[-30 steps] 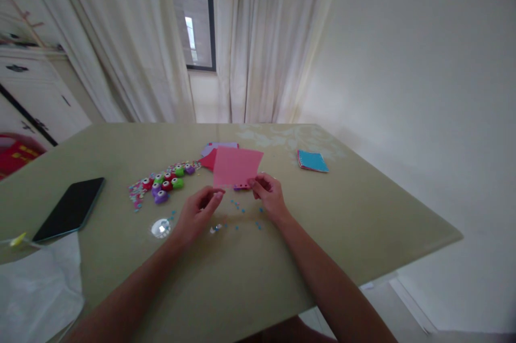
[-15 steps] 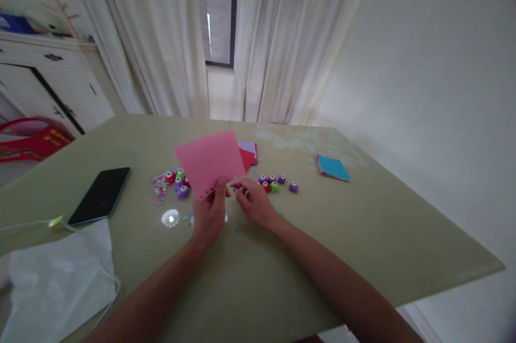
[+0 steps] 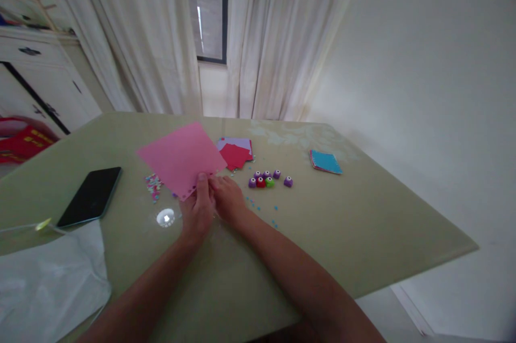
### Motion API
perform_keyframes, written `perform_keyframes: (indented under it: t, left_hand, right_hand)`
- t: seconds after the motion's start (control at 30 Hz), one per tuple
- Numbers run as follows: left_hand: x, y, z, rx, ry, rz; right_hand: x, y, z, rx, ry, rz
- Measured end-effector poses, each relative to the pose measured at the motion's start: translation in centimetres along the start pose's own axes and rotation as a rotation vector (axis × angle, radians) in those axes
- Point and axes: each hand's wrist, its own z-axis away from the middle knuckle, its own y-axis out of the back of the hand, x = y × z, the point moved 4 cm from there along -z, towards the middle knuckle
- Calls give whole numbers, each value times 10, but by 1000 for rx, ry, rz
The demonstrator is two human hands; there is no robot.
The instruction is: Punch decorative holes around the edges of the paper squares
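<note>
My left hand (image 3: 197,214) pinches the near corner of a pink paper sheet (image 3: 181,157) and holds it tilted above the table (image 3: 306,224); small holes run along the sheet's near edge. My right hand (image 3: 228,200) rests right beside the left, fingers curled near the same edge; what it holds is hidden. Several small purple, red and green paper punches (image 3: 268,179) sit just right of my hands. Tiny blue paper bits (image 3: 266,211) are scattered by my right wrist.
A stack of red and lilac paper (image 3: 236,152) lies behind the hands, a blue pad (image 3: 325,162) to the right. A black phone (image 3: 89,195), a round shiny disc (image 3: 165,218), coloured confetti (image 3: 153,184) and a white bag (image 3: 44,284) lie to the left.
The pink sheet passed from my right hand to my left and swung left. My right hand came in beside the left. The view shifted.
</note>
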Motion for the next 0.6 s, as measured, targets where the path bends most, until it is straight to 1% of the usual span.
perform_keyframes:
  t: [0.07,0.13,0.2,0.23,0.33,0.43,0.53,0.6]
  left_hand:
    - [-2,-1,2,-24,-5,-26]
    - [-4,-2,2,-39,-6,-39]
    - [-7,-2,1,-42,4,-45]
    - [-9,-3,1,-38,16,-46]
    - [-14,-6,0,-37,91,-36]
    - [-19,-11,1,-42,175,42]
    - [-24,-13,3,-37,221,101]
    - [-28,-12,3,-35,247,112]
  right_hand:
    - [10,10,10,53,-116,-227]
    - [22,20,22,114,-228,-514]
    - [33,31,34,171,-300,-746]
    - [37,36,40,193,-320,-819]
    - [45,47,55,209,-355,-922]
    - [48,48,59,197,-381,-1033]
    - [48,43,56,116,-349,-1165]
    - [48,43,54,78,-320,-1215]
